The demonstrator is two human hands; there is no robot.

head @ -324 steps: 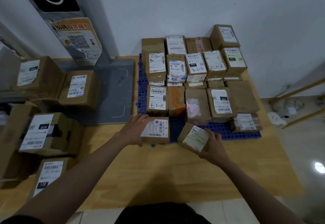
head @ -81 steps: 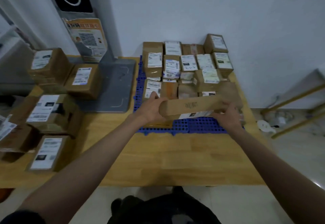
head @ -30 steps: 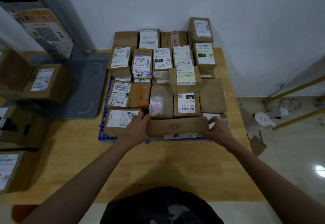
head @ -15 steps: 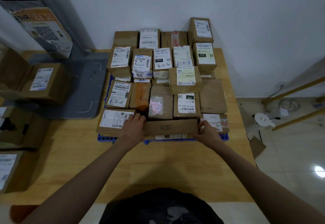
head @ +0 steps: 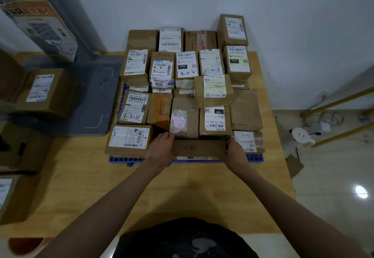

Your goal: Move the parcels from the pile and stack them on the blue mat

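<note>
Two hands bracket one long brown parcel at the front edge of the blue mat. The left hand grips its left end and the right hand its right end, fingers curled over the short sides. Holding it by both ends appears intended to keep the parcel square while it seats in the gap of the front row. That gap is tight: a labelled box lies just to the left, a small taped parcel just to the right, and a box with pink wrapping directly behind. Fingers at either end risk being pinched against these neighbours. Further rows behind are stacked toward the wall. On the wooden table, left of the mat, sits a grey tray; beyond it the remaining pile awaits transfer.
</note>
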